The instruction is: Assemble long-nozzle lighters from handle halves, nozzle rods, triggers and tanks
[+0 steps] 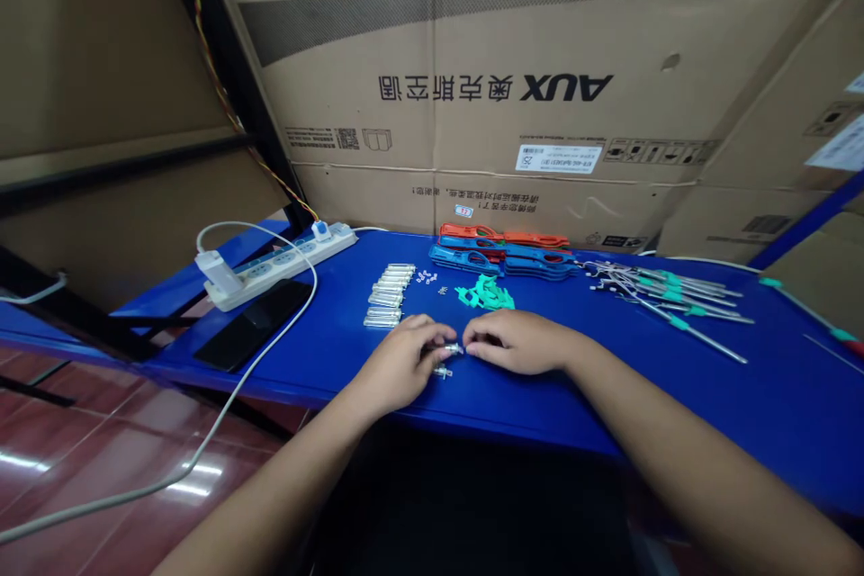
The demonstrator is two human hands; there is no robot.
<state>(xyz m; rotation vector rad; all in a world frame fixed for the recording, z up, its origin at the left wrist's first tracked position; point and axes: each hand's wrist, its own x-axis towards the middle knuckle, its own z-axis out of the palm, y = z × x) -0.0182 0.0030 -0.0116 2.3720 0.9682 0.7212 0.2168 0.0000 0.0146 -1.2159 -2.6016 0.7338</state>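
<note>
Both hands are hunched together mid-frame over the blue counter [675, 405]. The left hand [401, 360] and right hand [517, 342] have their fingers [473, 336] curled in and pinching a small metal fitting [452, 348] from either side, though it's too small to make out details. A similar shiny fitting [443, 372] lies just below them. Up and left sits a neat stack of clear tubes [388, 295], and the counter's smooth front edge runs close below the hands.

Shiny metal fitting [451, 348], clear tubes [387, 295] (glass or plastic, I cannot tell), glossy blue tabletop [317, 351], matt rough cardboard [472, 36]
</note>
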